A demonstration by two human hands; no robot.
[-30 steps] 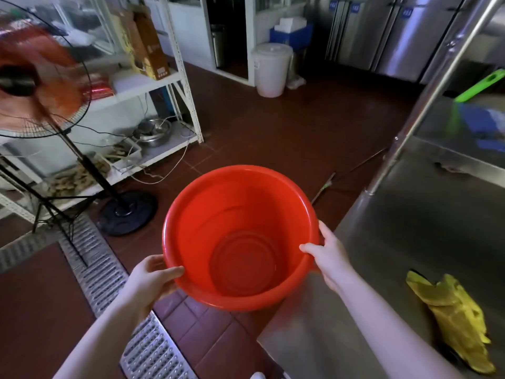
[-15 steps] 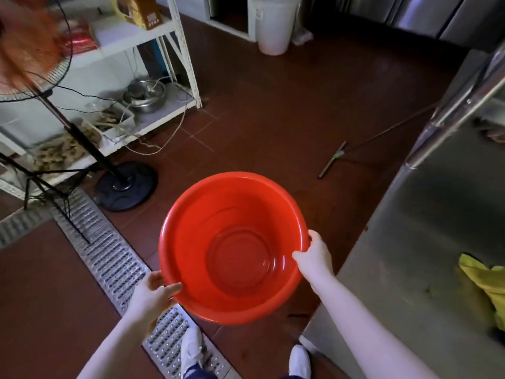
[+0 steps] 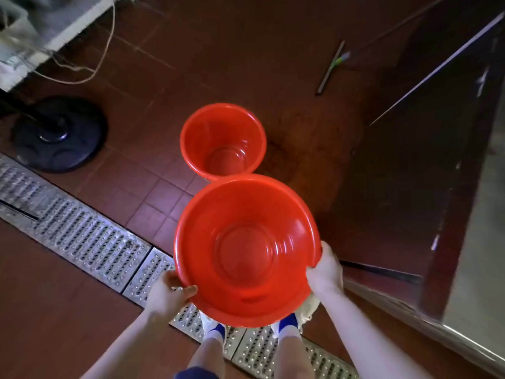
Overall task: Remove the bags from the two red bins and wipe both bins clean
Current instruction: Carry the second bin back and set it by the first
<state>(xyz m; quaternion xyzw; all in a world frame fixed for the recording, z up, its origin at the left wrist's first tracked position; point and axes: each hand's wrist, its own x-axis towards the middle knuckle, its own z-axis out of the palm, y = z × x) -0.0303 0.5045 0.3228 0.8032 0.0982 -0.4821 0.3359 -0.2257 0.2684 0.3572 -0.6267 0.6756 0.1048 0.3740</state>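
In the head view, the left hand [image 3: 170, 294] and the right hand [image 3: 325, 272] each grip the rim of the near red bin [image 3: 246, 250], fingers curled around it. The second red bin [image 3: 222, 140] stands upright on the tiled floor [image 3: 246, 50] just beyond it.

One view only, worn on my head. It looks almost straight down past my forearms to my own feet and the tiled floor [image 3: 123, 165], wide-angled, edges blurred. Nearest the lens: the held red bin [image 3: 247, 250]. No second view shares the scene.
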